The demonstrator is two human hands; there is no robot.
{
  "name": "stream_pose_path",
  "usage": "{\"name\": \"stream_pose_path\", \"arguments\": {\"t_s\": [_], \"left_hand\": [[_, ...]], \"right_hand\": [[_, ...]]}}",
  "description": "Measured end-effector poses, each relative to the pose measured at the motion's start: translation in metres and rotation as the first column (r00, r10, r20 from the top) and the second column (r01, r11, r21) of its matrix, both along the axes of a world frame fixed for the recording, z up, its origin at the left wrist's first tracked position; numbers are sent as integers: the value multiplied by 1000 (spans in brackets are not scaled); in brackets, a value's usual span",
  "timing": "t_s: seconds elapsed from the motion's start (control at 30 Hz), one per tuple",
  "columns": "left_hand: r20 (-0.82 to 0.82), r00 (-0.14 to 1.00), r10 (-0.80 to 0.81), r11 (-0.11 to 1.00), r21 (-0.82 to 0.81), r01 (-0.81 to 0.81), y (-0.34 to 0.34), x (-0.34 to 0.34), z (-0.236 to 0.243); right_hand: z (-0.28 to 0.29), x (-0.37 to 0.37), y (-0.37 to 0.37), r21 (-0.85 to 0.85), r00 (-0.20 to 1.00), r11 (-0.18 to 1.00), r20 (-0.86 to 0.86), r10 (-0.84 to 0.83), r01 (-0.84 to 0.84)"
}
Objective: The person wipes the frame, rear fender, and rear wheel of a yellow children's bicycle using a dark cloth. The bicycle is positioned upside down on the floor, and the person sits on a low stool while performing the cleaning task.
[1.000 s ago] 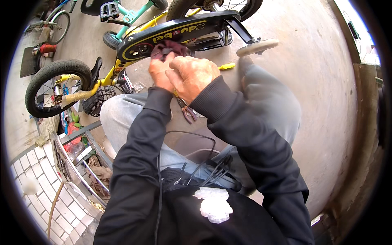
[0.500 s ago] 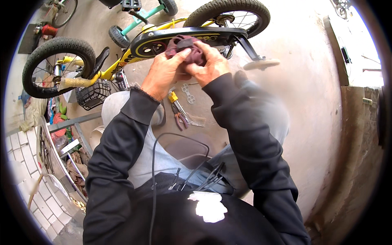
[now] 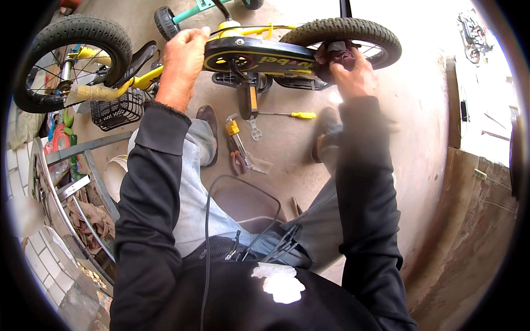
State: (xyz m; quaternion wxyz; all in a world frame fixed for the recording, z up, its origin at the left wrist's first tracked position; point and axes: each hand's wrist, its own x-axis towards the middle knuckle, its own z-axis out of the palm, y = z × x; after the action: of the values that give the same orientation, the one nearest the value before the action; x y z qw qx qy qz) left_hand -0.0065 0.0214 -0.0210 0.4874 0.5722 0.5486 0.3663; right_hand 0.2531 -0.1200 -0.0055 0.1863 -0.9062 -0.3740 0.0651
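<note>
A small yellow-and-black child's bicycle (image 3: pixel 144 79) lies across the floor in front of me, its black chain guard (image 3: pixel 265 57) facing me. My left hand (image 3: pixel 185 65) is closed around the yellow frame by the guard's left end. Bunched in my right hand (image 3: pixel 354 77) is a dark red rag (image 3: pixel 341 55), pressed near the hub of the right-hand wheel (image 3: pixel 381 38). Exactly which part the rag touches is hidden behind it. Below the guard hangs a pedal (image 3: pixel 252 101) on its crank.
Between my feet lie a yellow-handled screwdriver (image 3: pixel 303 115), a flat multi-hole wrench (image 3: pixel 255 131), a hex key set (image 3: pixel 234 131) and pliers (image 3: pixel 238 164). A black basket (image 3: pixel 117 112) sits under the handlebar. At the left stands a metal frame (image 3: pixel 88 145) beside clutter; a teal wheeled frame (image 3: pixel 192 12) is behind.
My hands have parted: the left went from the rag to the bicycle frame, the right carried the rag rightward to the wheel. The pedal now hangs below the guard, and the stabiliser wheel has left its spot.
</note>
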Motion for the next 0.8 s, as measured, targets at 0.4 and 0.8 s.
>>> {"name": "stream_pose_path", "arguments": {"t_s": [0.4, 0.8], "left_hand": [[-351, 922, -163, 985, -2, 174, 0, 2, -3], [-357, 926, -119, 981, 100, 164, -2, 3, -9]], "right_hand": [[13, -61, 14, 114, 952, 970, 247, 182, -215], [18, -16, -9, 123, 990, 992, 143, -6, -12]]}}
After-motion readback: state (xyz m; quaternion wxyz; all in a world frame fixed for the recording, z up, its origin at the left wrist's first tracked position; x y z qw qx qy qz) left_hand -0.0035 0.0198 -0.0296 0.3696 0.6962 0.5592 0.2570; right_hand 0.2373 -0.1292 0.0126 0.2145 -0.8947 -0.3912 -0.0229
